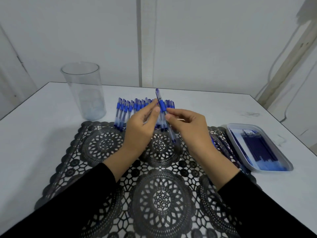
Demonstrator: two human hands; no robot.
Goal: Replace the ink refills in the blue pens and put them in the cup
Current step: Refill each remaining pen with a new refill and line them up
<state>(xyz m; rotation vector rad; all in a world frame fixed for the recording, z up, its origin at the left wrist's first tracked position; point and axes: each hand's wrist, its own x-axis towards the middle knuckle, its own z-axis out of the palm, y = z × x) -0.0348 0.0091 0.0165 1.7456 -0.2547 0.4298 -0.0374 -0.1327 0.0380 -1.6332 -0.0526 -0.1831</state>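
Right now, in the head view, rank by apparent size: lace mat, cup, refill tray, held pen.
Largest: lace mat
Then refill tray and cup, which look alike, the tray nearer, so unranked
Smallest: held pen

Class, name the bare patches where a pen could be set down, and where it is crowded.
Bare table left of the mat, nearer than the cup; also beyond the tray, far right. Crowded: the pen row at the mat's far edge, and between mat and tray.
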